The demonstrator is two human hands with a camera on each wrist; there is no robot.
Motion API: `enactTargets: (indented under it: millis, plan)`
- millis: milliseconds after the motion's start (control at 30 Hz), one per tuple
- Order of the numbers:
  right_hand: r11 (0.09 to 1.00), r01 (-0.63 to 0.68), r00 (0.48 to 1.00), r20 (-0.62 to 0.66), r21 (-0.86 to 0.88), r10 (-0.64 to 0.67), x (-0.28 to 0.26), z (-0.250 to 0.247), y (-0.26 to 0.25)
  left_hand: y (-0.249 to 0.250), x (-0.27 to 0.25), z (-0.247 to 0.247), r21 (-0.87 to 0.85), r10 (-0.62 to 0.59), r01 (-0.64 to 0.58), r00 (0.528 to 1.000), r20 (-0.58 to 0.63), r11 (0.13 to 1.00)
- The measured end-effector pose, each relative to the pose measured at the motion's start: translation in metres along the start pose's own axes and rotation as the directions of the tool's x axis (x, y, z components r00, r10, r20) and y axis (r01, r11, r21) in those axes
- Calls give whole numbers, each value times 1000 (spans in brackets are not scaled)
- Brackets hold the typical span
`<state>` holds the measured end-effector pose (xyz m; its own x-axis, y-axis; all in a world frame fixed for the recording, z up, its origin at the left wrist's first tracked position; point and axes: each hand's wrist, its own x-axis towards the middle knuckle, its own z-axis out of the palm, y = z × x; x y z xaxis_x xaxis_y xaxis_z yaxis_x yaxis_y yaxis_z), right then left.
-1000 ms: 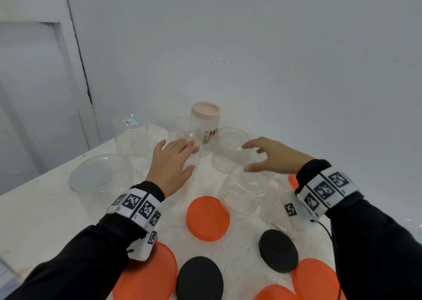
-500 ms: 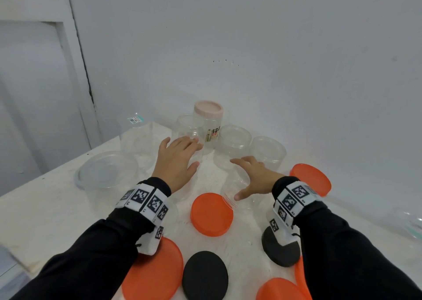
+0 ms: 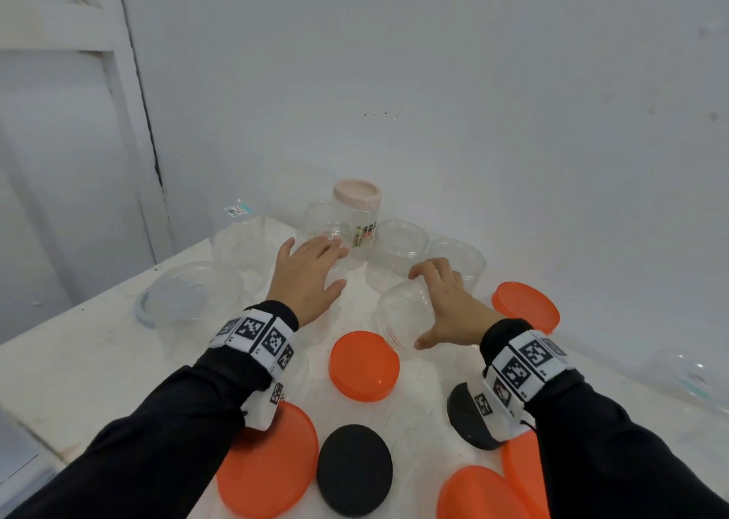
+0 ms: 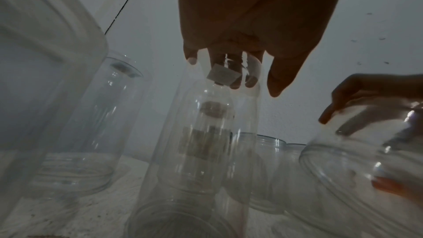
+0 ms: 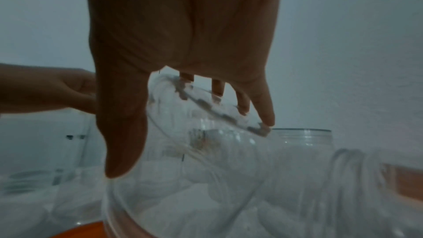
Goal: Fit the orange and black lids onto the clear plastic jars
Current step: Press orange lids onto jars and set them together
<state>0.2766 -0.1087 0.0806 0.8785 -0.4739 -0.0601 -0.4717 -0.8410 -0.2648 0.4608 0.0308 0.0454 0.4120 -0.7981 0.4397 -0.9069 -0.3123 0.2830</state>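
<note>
- The right hand (image 3: pixel 447 305) is seen curled over a clear jar (image 3: pixel 402 317) that is tipped on its side near the middle of the white table (image 3: pixel 79 364); the fingers are hooked over the far end and the thumb is laid on the near side, so the jar is held.
- In the right wrist view, the fingertips (image 5: pixel 265 118) are shown on the jar's (image 5: pixel 206 151) upper rim, with the body curving down towards the camera.
- The jar's long axis is judged to lie tilted, neither upright nor flat; which end is the mouth cannot be told with certainty.
- The left hand (image 3: pixel 305 277) is spread flat, fingers straight and relaxed, above a tall upright jar (image 3: pixel 327 226); nothing is gripped by it. Whether the fingers touch the rim cannot be told.
- The orange lid (image 3: pixel 365 365) nearest the held jar is placed just beside it, on the near side, between the two wrists.
- A black lid (image 3: pixel 354 469) and a larger orange lid (image 3: pixel 272 467) are laid closer to the body; another black lid (image 3: pixel 465 420) is partly hidden under the right wrist.
- The coming move is judged to turn on standing the held jar mouth-up; the nearest orange lid is reached about equally by either hand, the left being free.
- A pink-lidded jar (image 3: pixel 357 210) is set at the back, against the wall.
</note>
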Motion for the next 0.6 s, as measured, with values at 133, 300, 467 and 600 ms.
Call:
enactTargets:
  millis: [133, 300, 467, 600]
  plan:
    - [995, 58, 994, -95, 77, -50, -31, -2, -9, 0, -1, -6, -29, -4, 6, 998, 65, 1000]
    - [989, 66, 982, -182, 131, -41, -71, -2, -21, 5, -5, -17, -216, 24, -38, 998, -66, 976]
    - [989, 10, 977, -213, 147, 22, -103, 8, -27, 19, -34, -31, -322, 199, -258, 959, -203, 911]
    - [982, -5, 976, -215, 187, 46, -123, 18, -30, 22, -71, -41, -396, 285, -243, 957, 49, 885]
